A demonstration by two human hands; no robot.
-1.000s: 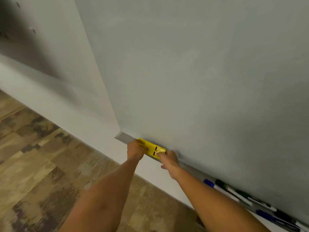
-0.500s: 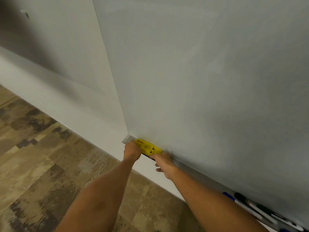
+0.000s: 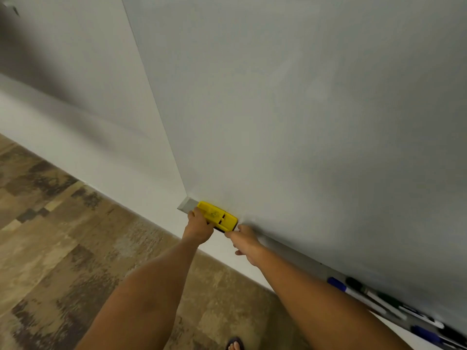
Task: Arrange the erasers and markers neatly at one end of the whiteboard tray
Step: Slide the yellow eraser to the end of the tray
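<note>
A yellow eraser [image 3: 217, 215] lies on the grey whiteboard tray [image 3: 185, 206], close to its left end. My left hand [image 3: 198, 227] grips the eraser's left part from the near side, fingers curled round its edge. My right hand [image 3: 246, 241] sits just right of the eraser, and its extended fingertips touch the eraser's right end. Several markers [image 3: 366, 296] with blue, green and black caps lie in a loose row on the tray at the lower right, partly blurred.
The whiteboard [image 3: 316, 122] fills the upper right, with the pale wall [image 3: 88, 102] to its left. Below lies patterned brown flooring [image 3: 63, 236]. A sandalled foot [image 3: 235, 344] shows at the bottom edge.
The eraser has slid left along the tray toward its end. My right hand has come off the eraser's top and now only touches its right end. The view has shifted.
</note>
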